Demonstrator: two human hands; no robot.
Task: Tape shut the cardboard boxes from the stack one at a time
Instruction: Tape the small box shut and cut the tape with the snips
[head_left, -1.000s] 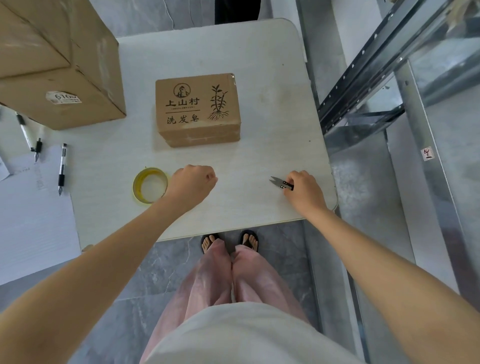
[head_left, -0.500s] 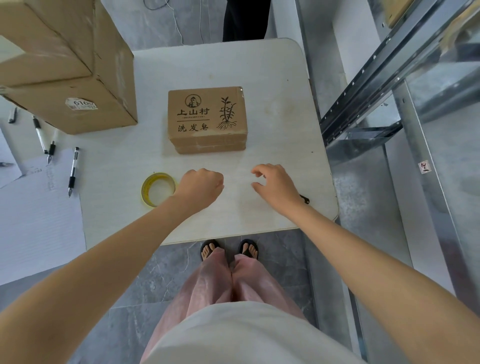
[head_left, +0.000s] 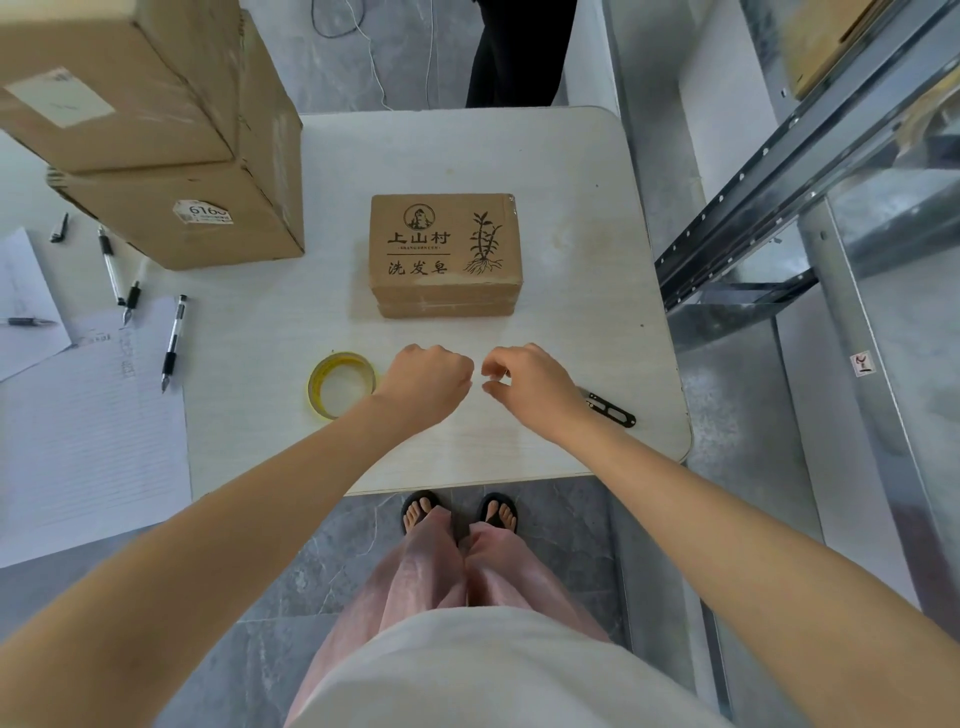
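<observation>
Box (head_left: 445, 254) sits ahead; your left hand (head_left: 426, 376) is fisted, right hand (head_left: 530, 382) loosely curled, empty. A strip off that tape roll (head_left: 340, 384) could fold onto itself.

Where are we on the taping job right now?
Done: the small printed box sits closed, with what looks like clear tape at its far right corner. In hand: nothing I can make out; left hand is fisted, right hand curls beside it, snips and tape roll lie on the table. Left: possibly the big stacked boxes.
</observation>
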